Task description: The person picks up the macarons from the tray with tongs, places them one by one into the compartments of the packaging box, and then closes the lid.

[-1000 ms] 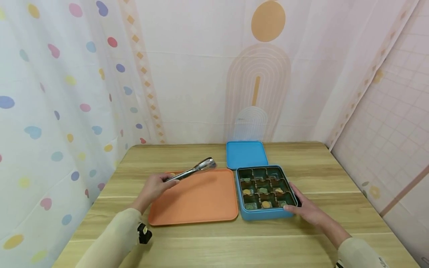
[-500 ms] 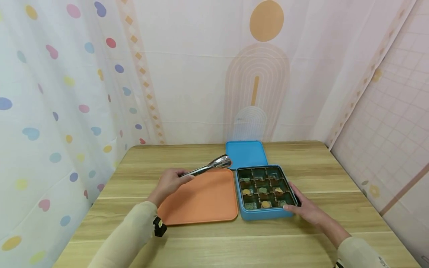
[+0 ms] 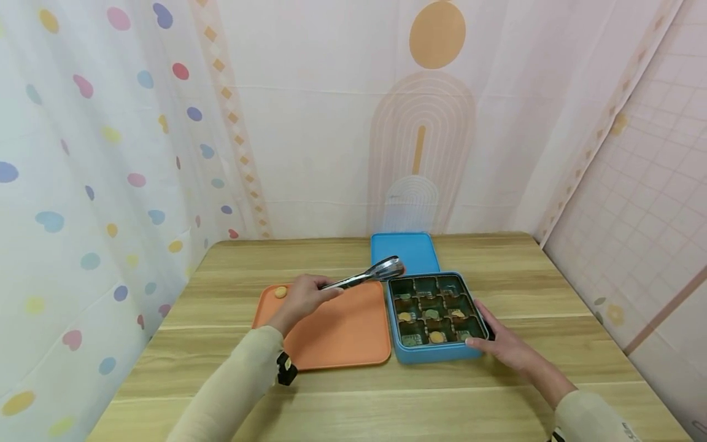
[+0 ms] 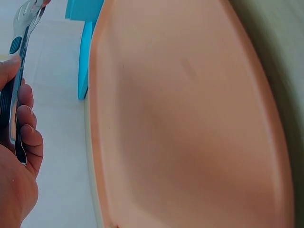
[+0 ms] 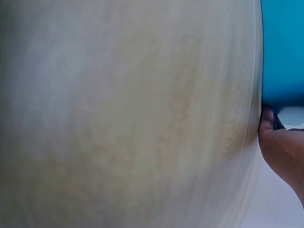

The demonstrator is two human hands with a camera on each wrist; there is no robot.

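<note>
Your left hand grips the metal tongs by the handle, fingers curled round it, as the left wrist view also shows. Over the last second you have swung the tongs rightward: their tips, which hung over the far left part of the orange tray, now sit over the far left corner of the blue box, at the seam with the blue lid lying behind it. The move has also uncovered a small yellow-orange piece at the tray's far left corner, well apart from the tong tips now. I judge this as you going back to the box for another piece: the tips hover just above the top left compartment, not yet down inside it, and they carry nothing that I can see.

Your right hand has not shifted; it holds the box's near right corner, thumb against the rim, steadying it on the wooden surface. Several compartments hold small pieces, near the tong tips.
</note>
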